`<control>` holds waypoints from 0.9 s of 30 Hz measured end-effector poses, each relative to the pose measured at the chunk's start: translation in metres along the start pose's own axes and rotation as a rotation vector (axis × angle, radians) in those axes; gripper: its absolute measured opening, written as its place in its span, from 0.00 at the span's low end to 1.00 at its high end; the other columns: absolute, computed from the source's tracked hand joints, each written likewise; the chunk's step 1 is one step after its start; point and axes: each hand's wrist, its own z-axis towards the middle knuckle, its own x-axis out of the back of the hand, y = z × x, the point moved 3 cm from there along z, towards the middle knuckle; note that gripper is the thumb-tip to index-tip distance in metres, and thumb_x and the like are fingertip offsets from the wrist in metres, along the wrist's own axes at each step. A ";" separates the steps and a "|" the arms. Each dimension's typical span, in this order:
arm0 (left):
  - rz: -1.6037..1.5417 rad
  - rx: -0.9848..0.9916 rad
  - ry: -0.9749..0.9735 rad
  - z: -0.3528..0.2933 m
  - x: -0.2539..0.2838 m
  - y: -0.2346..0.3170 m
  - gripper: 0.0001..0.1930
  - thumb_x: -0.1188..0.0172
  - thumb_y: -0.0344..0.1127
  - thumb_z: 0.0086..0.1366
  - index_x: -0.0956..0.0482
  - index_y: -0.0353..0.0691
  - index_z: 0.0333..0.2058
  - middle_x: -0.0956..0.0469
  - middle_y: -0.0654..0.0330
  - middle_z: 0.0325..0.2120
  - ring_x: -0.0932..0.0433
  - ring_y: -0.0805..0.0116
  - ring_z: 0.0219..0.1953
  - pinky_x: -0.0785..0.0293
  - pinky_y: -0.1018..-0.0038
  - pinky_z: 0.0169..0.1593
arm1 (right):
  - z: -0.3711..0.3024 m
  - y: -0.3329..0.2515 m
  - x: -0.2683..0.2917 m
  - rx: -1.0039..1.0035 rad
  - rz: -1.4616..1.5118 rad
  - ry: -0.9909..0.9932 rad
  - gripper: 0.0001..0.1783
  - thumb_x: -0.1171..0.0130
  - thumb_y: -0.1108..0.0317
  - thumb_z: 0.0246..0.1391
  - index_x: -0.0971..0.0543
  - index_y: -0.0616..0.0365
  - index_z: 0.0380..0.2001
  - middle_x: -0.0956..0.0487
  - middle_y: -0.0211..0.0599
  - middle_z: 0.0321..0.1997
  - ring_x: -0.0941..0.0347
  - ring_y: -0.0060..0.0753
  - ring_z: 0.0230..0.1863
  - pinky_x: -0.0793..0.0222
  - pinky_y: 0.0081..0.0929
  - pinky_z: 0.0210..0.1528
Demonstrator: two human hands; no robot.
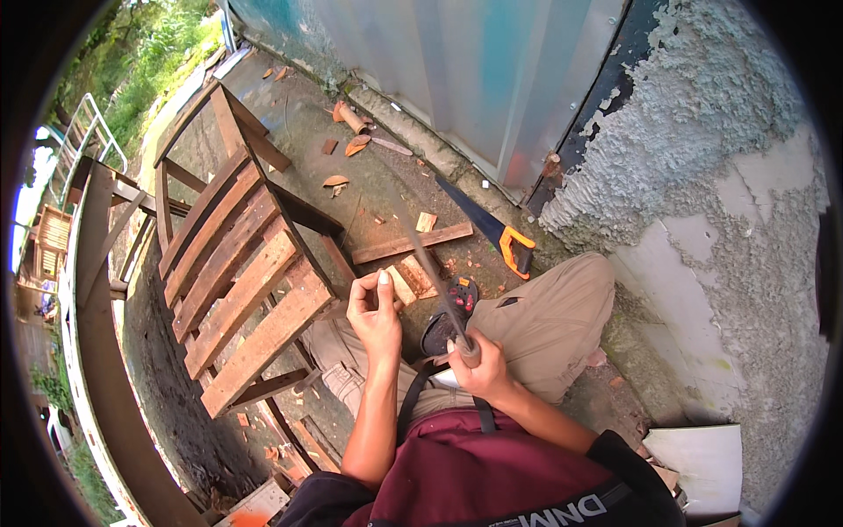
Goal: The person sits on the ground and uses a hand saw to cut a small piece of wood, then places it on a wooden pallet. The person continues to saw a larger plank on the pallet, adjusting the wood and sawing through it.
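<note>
My right hand (482,367) is wrapped round the brown handle of a long-bladed tool (433,274). Its thin dark blade points away from me, seen nearly edge-on, so its exact kind is unclear. To the left, my left hand (375,314) is closed in a pinch, thumb upward. A pale wood piece (401,286) shows right at its fingertips; whether they grip it or it lies behind them, I cannot tell. Just beyond is a reddish-brown wood block (420,276), near my dark shoe (463,299).
A slatted wooden chair (241,255) stands at the left. A handsaw (487,224) with an orange and black handle lies ahead, beside a wooden strip (413,242). Wood scraps and dry leaves (357,145) litter the concrete. A metal sheet (465,79) and a rough wall (702,176) bound the far and right sides.
</note>
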 end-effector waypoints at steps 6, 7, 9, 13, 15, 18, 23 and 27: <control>0.000 0.036 -0.022 -0.001 0.021 -0.014 0.10 0.38 0.39 0.73 0.24 0.41 0.36 0.21 0.65 0.39 0.22 0.79 0.36 0.16 0.77 0.34 | 0.007 -0.010 -0.001 -0.047 -0.025 -0.103 0.08 0.35 0.72 0.53 0.23 0.64 0.32 0.19 0.46 0.24 0.17 0.39 0.26 0.26 0.34 0.30; 0.029 0.033 -0.013 0.000 0.019 -0.013 0.10 0.38 0.40 0.73 0.24 0.41 0.35 0.22 0.65 0.38 0.22 0.79 0.36 0.16 0.77 0.34 | 0.009 -0.022 0.002 -0.039 0.001 -0.093 0.10 0.35 0.70 0.53 0.24 0.65 0.33 0.19 0.49 0.24 0.18 0.47 0.29 0.26 0.38 0.30; 0.030 0.036 -0.010 0.003 0.017 -0.009 0.10 0.38 0.40 0.73 0.24 0.41 0.35 0.22 0.66 0.38 0.22 0.80 0.35 0.16 0.77 0.34 | 0.013 -0.043 0.005 -0.014 0.057 -0.064 0.14 0.36 0.65 0.53 0.25 0.66 0.35 0.19 0.56 0.26 0.18 0.62 0.33 0.26 0.45 0.31; 0.076 0.052 -0.003 0.008 0.028 -0.009 0.10 0.38 0.42 0.72 0.23 0.45 0.34 0.23 0.70 0.34 0.23 0.82 0.35 0.20 0.80 0.32 | 0.000 0.033 -0.008 -0.137 -0.279 -0.117 0.15 0.38 0.63 0.55 0.25 0.67 0.33 0.20 0.63 0.27 0.21 0.69 0.34 0.27 0.54 0.34; 0.039 0.058 0.026 0.004 0.029 -0.006 0.10 0.37 0.44 0.72 0.23 0.46 0.34 0.23 0.71 0.34 0.23 0.83 0.34 0.21 0.82 0.32 | 0.008 0.014 -0.005 -0.172 -0.197 -0.176 0.12 0.37 0.66 0.54 0.24 0.64 0.32 0.20 0.58 0.26 0.19 0.64 0.33 0.26 0.47 0.31; 0.081 0.057 0.021 0.007 0.029 -0.008 0.11 0.37 0.44 0.72 0.23 0.45 0.34 0.23 0.70 0.35 0.23 0.82 0.36 0.19 0.80 0.32 | 0.017 -0.039 0.005 -0.078 0.023 -0.029 0.09 0.35 0.69 0.53 0.24 0.62 0.32 0.20 0.51 0.24 0.18 0.57 0.29 0.26 0.38 0.29; 0.078 -0.091 0.019 0.014 0.026 -0.004 0.09 0.37 0.40 0.73 0.22 0.42 0.35 0.25 0.73 0.26 0.31 0.87 0.26 0.30 0.85 0.26 | -0.002 0.025 -0.014 -0.156 -0.217 -0.161 0.15 0.38 0.63 0.54 0.25 0.67 0.34 0.21 0.61 0.26 0.21 0.68 0.32 0.27 0.51 0.32; 0.018 0.014 0.092 0.016 0.038 -0.012 0.10 0.37 0.41 0.73 0.23 0.43 0.34 0.25 0.73 0.26 0.30 0.87 0.26 0.28 0.84 0.27 | 0.007 -0.008 0.002 -0.211 -0.122 -0.149 0.16 0.38 0.62 0.55 0.25 0.67 0.35 0.20 0.61 0.27 0.20 0.67 0.33 0.26 0.52 0.34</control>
